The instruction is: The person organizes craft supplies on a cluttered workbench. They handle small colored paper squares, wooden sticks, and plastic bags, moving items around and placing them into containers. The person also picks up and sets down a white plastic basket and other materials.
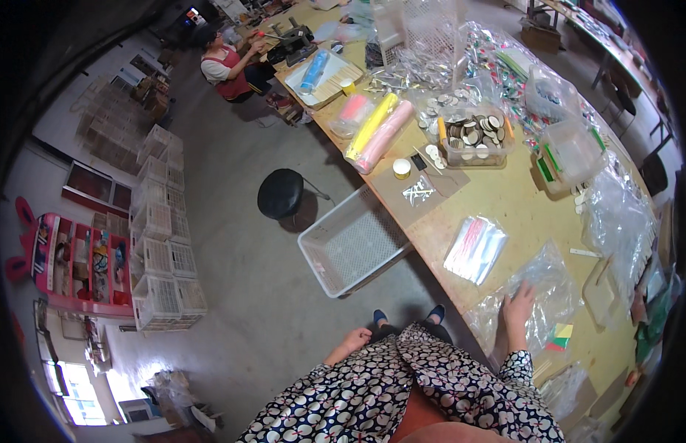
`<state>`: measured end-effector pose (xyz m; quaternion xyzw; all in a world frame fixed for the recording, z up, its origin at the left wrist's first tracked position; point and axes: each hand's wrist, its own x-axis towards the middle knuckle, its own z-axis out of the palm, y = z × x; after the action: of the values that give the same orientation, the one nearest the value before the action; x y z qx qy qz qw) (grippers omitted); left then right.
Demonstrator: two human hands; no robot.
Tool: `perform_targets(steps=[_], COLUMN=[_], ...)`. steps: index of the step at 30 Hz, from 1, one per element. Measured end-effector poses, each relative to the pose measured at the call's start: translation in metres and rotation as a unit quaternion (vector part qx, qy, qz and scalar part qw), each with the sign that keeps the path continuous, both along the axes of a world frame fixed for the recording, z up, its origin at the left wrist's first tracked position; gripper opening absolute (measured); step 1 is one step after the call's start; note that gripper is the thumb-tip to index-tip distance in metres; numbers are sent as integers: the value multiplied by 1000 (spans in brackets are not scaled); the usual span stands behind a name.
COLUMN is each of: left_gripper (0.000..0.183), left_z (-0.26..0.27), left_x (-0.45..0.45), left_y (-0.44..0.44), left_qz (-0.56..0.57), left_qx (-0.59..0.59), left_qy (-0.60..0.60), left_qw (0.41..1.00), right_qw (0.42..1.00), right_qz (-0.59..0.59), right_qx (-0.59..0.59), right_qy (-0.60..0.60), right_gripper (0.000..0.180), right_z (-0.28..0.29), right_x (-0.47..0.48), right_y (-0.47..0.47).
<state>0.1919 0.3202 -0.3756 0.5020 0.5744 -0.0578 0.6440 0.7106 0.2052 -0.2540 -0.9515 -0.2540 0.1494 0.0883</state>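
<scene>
My right hand (519,304) lies on a large crumpled clear plastic bag (550,279) on the table, fingers somewhat apart. Over the floor in front of my patterned smock hangs my left hand (356,339). Its fingers curl loosely, and the inside of the palm is hidden. Beyond the right hand is a stack of clear flat plastic bags (476,249) with pinkish-red streaks. A small card with yellow, green and red patches (560,336) rests close to my right wrist.
A bin of round discs (476,135), a paper cup (401,169) and yellow (372,126) and pink rolls (384,137) stand further along the table. On the floor are a white plastic crate (354,243) and a black stool (280,194). Another person (226,69) sits at the far end.
</scene>
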Motion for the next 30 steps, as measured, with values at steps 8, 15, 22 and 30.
perform_targets(steps=[8,15,22,30], left_gripper=[18,22,30,30], left_z=[-2,-10,-13,-18], left_x=[-63,-204,-432,-593], left_y=[15,38,-4,-51], left_qz=[80,20,2,44], left_qx=[-4,86,210,134], left_qy=[-7,9,158,263], left_qw=[997,996,965,955], right_qw=[985,968,901,910], right_qz=[85,208,392,320], right_qx=[75,138,-103,-173], right_qy=[-132,-20,153,199], right_gripper=[57,38,42,33], right_z=[35,53,10,-76], right_x=[-13,-198,-393,-399], right_y=[25,84,136,127])
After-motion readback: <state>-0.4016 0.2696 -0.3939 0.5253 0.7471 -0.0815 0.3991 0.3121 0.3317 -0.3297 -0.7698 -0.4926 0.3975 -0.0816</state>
